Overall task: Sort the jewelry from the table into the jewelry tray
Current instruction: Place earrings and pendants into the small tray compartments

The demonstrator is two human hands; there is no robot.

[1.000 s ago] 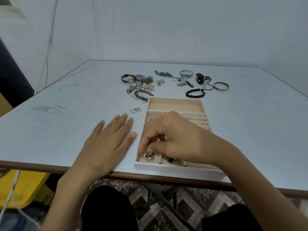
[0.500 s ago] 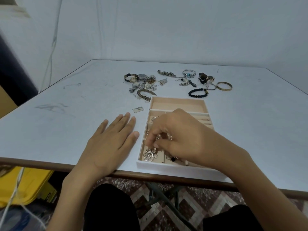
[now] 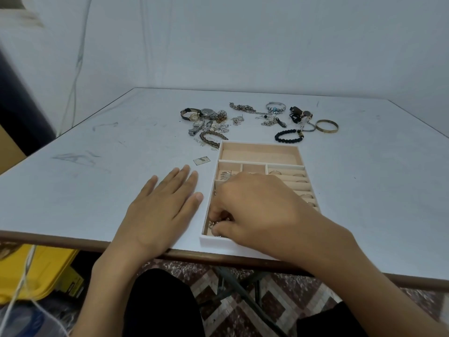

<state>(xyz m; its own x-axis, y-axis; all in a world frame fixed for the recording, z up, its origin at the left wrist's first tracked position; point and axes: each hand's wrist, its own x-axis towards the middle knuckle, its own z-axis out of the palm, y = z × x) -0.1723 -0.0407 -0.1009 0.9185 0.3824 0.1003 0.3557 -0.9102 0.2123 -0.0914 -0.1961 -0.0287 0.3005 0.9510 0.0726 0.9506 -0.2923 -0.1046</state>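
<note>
The white jewelry tray [image 3: 260, 145] with beige compartments sits at the table's near edge. My right hand [image 3: 257, 210] reaches down into its near-left compartment, with curled fingers and thumb pinching a silver chain piece [image 3: 214, 224] that is mostly hidden under them. Flat on the table just left of the tray lies my left hand [image 3: 162, 210], fingers straight. Rings sit in the tray's right-hand roll slots [image 3: 300, 183], and a silver leaf-shaped piece [image 3: 225, 176] lies in a small left compartment.
Beyond the tray lie loose watches [image 3: 201, 115], a brown bracelet [image 3: 213, 138], a silver chain [image 3: 243, 108], a blue-stone bangle [image 3: 274, 108], a black bead bracelet [image 3: 289, 136] and a gold bangle [image 3: 326, 126]. A small card tag [image 3: 201, 160] lies left of the tray.
My right hand lifted the silver piece slightly, then lowered it back into the near-left compartment. The left hand stayed flat in place.
</note>
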